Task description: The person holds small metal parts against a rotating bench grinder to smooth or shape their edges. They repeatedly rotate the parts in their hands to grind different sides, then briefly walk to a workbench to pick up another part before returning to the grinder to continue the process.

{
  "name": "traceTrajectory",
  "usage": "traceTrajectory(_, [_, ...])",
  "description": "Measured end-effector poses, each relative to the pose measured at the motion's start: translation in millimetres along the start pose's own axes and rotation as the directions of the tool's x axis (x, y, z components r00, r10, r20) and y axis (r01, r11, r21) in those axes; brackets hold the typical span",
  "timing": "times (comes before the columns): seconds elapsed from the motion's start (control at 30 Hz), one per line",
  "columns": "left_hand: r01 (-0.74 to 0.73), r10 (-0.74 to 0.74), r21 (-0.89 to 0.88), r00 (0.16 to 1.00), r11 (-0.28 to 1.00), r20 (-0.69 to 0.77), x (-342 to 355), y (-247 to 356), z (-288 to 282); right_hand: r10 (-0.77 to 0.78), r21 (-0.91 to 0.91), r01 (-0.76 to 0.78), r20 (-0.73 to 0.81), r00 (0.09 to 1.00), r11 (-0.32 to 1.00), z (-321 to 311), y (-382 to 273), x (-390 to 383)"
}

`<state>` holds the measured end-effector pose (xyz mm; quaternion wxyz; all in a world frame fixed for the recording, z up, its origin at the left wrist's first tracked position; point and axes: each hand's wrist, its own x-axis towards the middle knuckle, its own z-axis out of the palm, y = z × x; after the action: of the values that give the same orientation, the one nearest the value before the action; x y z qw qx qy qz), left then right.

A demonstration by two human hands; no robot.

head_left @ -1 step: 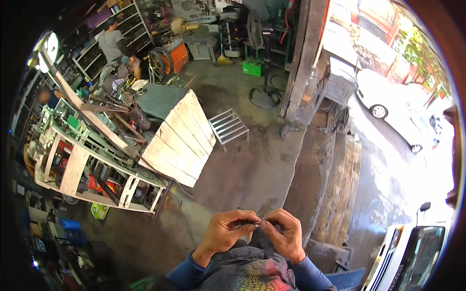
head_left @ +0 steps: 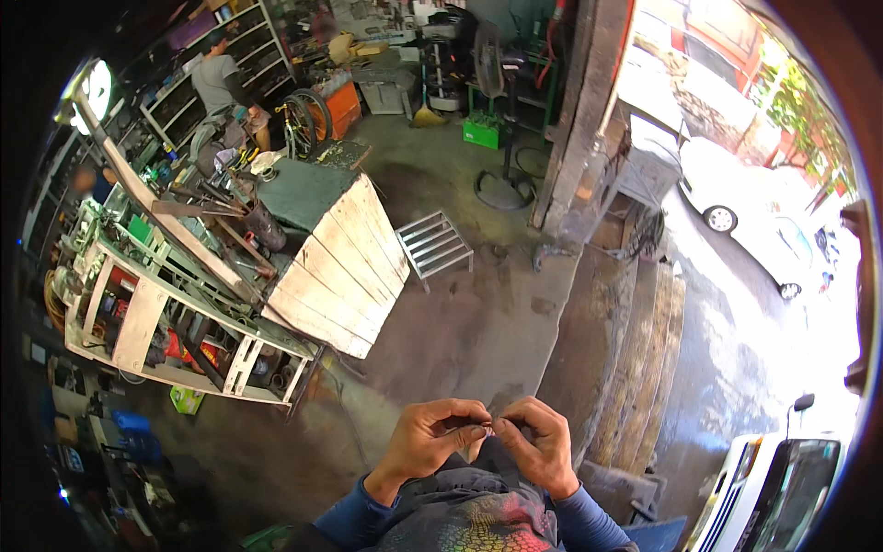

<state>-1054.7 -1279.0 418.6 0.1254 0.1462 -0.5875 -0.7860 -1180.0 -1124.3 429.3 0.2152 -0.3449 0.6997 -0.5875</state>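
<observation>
My left hand and my right hand meet at the bottom centre, above my dark, colour-printed clothing. Both are closed in pinches, thumbs and forefingers together on a small thing too tiny and covered to name. The left thumb and fingertips almost touch the right ones. Blue sleeves cover both my forearms.
A wooden workbench with tools stands left, a metal slatted stand beside it. A worker is near a bicycle wheel behind. Wooden planks edge the doorway; white cars are outside. A fan stands at the back.
The surroundings sit very slightly lower and further right in the picture, as the view shifts. A pale patch shows more below my fingertips; the hands hold the same pinch.
</observation>
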Motion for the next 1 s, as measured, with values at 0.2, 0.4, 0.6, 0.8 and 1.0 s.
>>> traceTrajectory(0.2, [0.070, -0.070, -0.011, 0.998, 0.997, -0.010, 154, 5, -37, 0.145, 0.000, -0.146, 0.089, 0.985, 0.989, -26, 50, 153])
traceTrajectory(0.4, [0.118, -0.120, 0.033, 0.991, 0.992, 0.062, 323, 7, -102, 0.406, 0.108, -0.415, 0.096, 0.909, 0.903, -32, 89, 321])
traceTrajectory(0.6, [0.137, -0.121, -0.241, 0.989, 0.961, 0.081, 498, 29, -144, 0.241, 0.058, -0.241, 0.004, 0.970, 0.969, -56, 69, 490])
traceTrajectory(0.8, [0.113, -0.134, -0.312, 0.990, 0.943, -0.048, 627, 42, -191, 0.041, -0.218, -0.022, 0.082, 0.996, 0.976, -69, 114, 647])
traceTrajectory(1.0, [0.002, -0.052, -0.153, 0.945, 0.988, -0.324, 742, 45, -264, -0.052, -0.250, 0.164, 0.399, 0.915, 0.954, -47, 162, 831])
